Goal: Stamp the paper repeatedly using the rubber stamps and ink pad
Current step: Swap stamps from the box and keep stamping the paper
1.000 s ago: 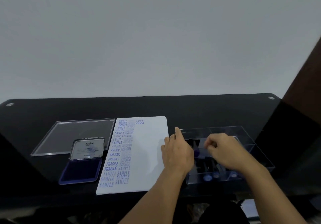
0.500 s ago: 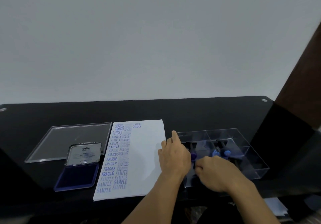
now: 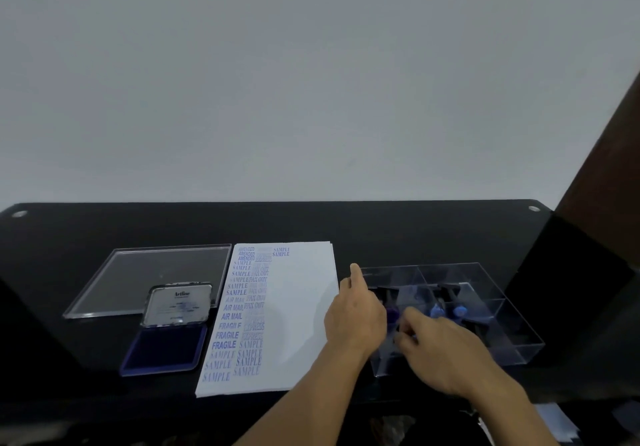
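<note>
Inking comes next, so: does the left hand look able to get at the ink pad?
Probably yes: only the flat paper lies between the left hand and the ink pad, whose lid stands open.

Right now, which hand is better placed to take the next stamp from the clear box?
Likely the right hand: its fingers reach among the stamps inside the clear box, while the left hand only rests at the box's left edge.

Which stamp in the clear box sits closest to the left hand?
The dark purple-knobbed stamp, right beside the left hand; the two light blue-knobbed stamps stand farther right.
</note>
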Demonstrator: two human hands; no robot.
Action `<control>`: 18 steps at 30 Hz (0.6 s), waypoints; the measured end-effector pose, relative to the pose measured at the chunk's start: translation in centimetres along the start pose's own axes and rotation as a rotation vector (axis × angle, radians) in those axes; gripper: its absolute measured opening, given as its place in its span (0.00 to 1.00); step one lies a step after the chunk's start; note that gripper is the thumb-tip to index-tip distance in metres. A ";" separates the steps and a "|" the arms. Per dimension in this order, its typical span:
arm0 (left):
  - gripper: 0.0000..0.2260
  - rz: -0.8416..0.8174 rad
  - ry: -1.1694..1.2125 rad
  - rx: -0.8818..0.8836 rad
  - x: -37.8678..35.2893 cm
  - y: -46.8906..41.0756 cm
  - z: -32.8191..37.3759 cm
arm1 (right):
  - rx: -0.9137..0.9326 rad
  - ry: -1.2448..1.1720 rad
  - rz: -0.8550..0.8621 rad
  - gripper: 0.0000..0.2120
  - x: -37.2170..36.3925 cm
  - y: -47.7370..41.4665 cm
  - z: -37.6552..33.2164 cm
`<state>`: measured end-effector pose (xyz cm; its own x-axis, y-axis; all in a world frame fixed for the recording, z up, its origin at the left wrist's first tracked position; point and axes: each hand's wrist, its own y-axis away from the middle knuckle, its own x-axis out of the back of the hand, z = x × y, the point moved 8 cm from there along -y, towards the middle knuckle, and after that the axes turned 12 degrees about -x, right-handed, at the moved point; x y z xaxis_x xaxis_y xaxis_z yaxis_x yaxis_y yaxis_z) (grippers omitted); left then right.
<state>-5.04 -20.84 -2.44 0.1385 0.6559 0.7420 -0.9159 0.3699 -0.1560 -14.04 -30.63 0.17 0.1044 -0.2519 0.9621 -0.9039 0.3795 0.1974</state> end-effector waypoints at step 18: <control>0.15 -0.152 0.197 -0.085 6.0 2.0 -3.2 | -0.056 -0.017 0.268 0.10 1.9 1.4 -2.9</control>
<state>-4.83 -14.00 -0.40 0.3503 0.7009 0.6213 -0.8453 0.5223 -0.1126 -13.85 -27.99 2.85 -0.1425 -0.1507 0.9783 -0.8742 0.4827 -0.0529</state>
